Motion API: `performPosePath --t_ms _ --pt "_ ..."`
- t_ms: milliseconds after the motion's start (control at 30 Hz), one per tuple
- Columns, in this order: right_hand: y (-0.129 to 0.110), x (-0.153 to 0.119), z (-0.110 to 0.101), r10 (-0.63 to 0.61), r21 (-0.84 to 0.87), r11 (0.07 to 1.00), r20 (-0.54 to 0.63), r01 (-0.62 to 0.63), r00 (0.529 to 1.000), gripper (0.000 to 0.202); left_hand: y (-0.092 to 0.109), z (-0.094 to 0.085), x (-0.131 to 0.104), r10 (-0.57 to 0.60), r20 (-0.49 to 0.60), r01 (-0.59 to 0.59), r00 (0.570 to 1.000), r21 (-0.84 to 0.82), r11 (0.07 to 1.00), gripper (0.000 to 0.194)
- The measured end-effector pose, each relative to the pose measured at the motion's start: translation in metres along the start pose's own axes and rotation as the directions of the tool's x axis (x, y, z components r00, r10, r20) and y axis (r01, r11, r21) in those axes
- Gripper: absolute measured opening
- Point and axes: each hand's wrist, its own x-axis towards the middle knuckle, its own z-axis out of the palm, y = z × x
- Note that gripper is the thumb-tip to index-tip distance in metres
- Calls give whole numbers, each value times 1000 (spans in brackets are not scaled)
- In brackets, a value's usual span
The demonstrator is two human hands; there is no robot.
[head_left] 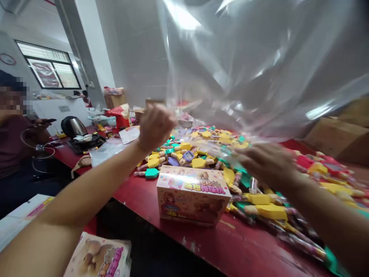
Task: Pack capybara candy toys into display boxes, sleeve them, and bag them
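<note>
A large clear plastic bag (219, 65) is spread in the air in front of me, filling the upper right of the view. My left hand (157, 127) is closed in a fist at the bag's left edge. On the other side, my right hand (262, 163), smeared by motion, has its fingers drawn together on the bag's lower part. Below and between the hands stands a closed printed box (193, 196) on the red table (201, 246). Behind it lies a heap of small toys (198, 161) with yellow, green and purple parts and clear tubes.
Cardboard boxes (340, 138) stand at the right. An electric kettle (74, 127) and cups on a black tray (86, 144) are at the left, near a seated person (17, 150). Flat printed packaging (96, 256) lies below the table edge.
</note>
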Motion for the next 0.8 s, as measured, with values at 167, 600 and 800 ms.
performPosePath --t_ms 167,600,800 --pt "2 -10 83 -26 122 992 -20 28 999 29 -27 90 -85 -50 283 44 958 27 999 19" --pt "-14 -60 82 63 445 893 13 -62 998 15 -23 84 -145 -60 297 151 953 -294 944 13" --pt "-30 -83 58 -50 362 931 -13 51 999 18 -8 47 -165 182 81 -123 980 -475 872 12"
